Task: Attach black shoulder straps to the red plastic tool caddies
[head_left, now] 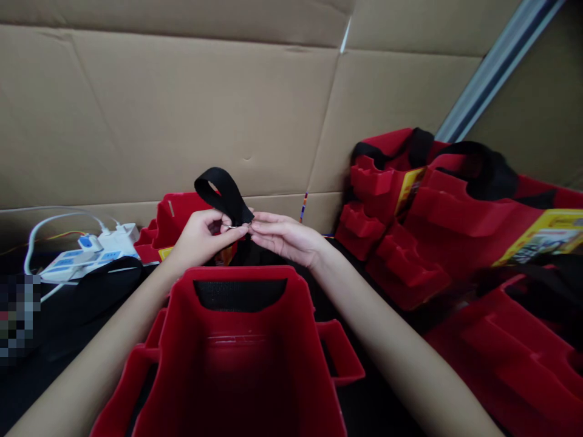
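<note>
A black webbing strap (221, 189) rises in a loop above the far end of a red plastic bin (248, 321). My left hand (204, 233) pinches the strap near its lower end, thumb and fingers closed. Facing it, my right hand (286, 237) has its fingertips closed on the strap's end, touching the left fingertips. A small shiny piece shows at my left fingers; what it is I cannot make out. The bin lies between my forearms, with side pockets and a wide slot in its far wall where black webbing shows.
Behind my left hand stands another red bin (175, 212). Several red bins with black straps and yellow labels (542, 237) stand at right. A white power strip (86, 258) with plugs and cables lies at left. Cardboard (182, 115) walls the back.
</note>
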### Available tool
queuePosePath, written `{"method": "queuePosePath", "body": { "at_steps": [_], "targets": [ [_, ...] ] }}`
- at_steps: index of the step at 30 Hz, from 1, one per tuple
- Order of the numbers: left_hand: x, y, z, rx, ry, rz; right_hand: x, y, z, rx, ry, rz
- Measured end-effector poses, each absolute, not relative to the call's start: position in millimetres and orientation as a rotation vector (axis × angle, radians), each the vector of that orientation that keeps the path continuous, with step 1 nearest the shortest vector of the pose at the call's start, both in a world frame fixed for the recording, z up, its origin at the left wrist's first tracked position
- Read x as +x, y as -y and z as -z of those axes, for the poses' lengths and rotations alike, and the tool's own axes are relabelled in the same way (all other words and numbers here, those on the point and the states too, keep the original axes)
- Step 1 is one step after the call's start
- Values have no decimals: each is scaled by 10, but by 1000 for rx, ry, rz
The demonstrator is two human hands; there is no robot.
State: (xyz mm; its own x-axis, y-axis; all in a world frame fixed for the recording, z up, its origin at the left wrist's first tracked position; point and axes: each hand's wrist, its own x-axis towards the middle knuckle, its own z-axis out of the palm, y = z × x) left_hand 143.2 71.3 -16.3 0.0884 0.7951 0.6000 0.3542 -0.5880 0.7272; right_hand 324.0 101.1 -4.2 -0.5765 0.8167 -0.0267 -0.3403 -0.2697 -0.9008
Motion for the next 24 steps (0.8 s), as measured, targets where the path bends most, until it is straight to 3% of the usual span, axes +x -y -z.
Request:
{"method": "queuePosePath", "body": {
  "at_steps": [12,20,24],
  "targets": [
    [1451,-717,168,1871,-1083,-1466,3164,-932,49,-760,1406,-1641],
    [1380,-784,143,1696,-942,-1657,3288,-1011,-32,-718,1173,-1890],
    [1374,-794,147,1628,-890,-1576,3325,-1027,-75,-658,1100,-1902]
  ]
}}
